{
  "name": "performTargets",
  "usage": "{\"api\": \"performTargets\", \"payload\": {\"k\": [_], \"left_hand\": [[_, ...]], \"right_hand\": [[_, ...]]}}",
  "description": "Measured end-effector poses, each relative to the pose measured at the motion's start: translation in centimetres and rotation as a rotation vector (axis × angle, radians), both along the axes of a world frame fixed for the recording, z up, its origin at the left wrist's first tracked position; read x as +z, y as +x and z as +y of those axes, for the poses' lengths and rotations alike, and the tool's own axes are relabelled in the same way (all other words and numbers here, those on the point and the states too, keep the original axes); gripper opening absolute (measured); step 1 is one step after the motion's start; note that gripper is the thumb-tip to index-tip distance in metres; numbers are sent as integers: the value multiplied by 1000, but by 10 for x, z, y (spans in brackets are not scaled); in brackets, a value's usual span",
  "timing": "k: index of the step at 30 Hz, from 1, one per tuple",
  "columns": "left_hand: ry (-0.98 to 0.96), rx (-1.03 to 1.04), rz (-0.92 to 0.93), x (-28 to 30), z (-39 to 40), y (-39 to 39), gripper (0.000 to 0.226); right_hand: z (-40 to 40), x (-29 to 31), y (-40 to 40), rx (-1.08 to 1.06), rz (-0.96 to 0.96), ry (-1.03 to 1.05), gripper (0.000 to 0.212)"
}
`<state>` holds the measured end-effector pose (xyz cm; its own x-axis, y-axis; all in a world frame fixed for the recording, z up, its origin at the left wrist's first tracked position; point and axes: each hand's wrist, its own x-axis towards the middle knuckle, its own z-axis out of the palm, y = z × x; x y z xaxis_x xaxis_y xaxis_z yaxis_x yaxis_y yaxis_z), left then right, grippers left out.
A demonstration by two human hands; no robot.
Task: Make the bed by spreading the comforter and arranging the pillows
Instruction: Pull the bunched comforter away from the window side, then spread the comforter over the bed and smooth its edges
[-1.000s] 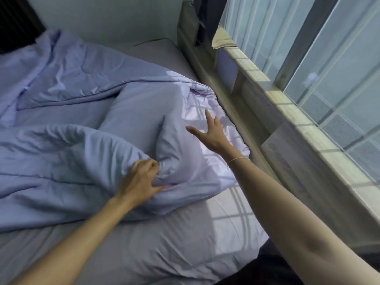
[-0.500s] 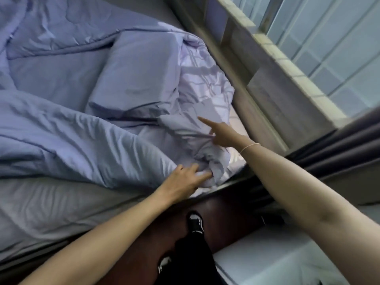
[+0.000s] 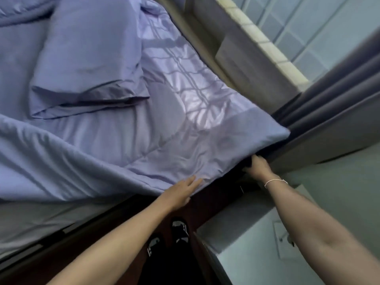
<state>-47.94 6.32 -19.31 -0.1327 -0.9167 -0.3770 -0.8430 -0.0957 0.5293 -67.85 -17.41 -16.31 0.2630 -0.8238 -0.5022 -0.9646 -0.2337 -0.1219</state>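
Observation:
A lavender comforter [image 3: 164, 124] lies across the bed, its near corner pulled out flat over the bed's edge toward the window side. A matching pillow [image 3: 86, 58] rests on it farther back. My left hand [image 3: 181, 193] lies flat on the comforter's near hem, fingers together and extended. My right hand [image 3: 257, 165] grips the comforter's edge from beneath, close to its right corner; the fingers are partly hidden under the fabric. Grey sheet [image 3: 41, 221] shows at the lower left, uncovered.
A wooden ledge and tiled windowsill [image 3: 257, 38] run along the bed's right side. Grey curtains [image 3: 329, 99] hang at the right. My feet in dark shoes [image 3: 176, 229] stand on the dark floor beside a white cabinet [image 3: 246, 243].
The bunched corner of the comforter has been pulled out and spread flat toward the bed's edge. Both hands moved nearer and rightward; the left hand released its clutch and now lies flat.

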Motion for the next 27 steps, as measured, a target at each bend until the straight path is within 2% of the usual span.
{"api": "performTargets", "payload": {"k": [2,4,7,10,15,16,18,21,27], "left_hand": [[98,8,-54,-8,5,14,81],[129,14,-186,-11,7,32,82],[184,83,-402,-17,13,62,81],[339,174,-509,-27,21,86,82],[728,347,-416,-46,63,102,77],[756,361,-398,-48,72,102,77],[701,350,-394,-46,80,104,77],[500,322,-418,-27,67,111,77],[254,496,-406,53,20,144,72]], "right_hand": [[7,-11,-31,4,86,72,97],[10,-21,-46,92,178,32,112],[12,-21,-35,183,195,-71,109],[9,-23,-8,250,132,-136,106],[12,-34,35,304,79,-133,101],[13,-35,41,314,76,-134,100],[16,-36,54,345,70,-137,97],[14,-27,72,378,59,-152,91],[18,4,137,494,-5,-240,78]]}}
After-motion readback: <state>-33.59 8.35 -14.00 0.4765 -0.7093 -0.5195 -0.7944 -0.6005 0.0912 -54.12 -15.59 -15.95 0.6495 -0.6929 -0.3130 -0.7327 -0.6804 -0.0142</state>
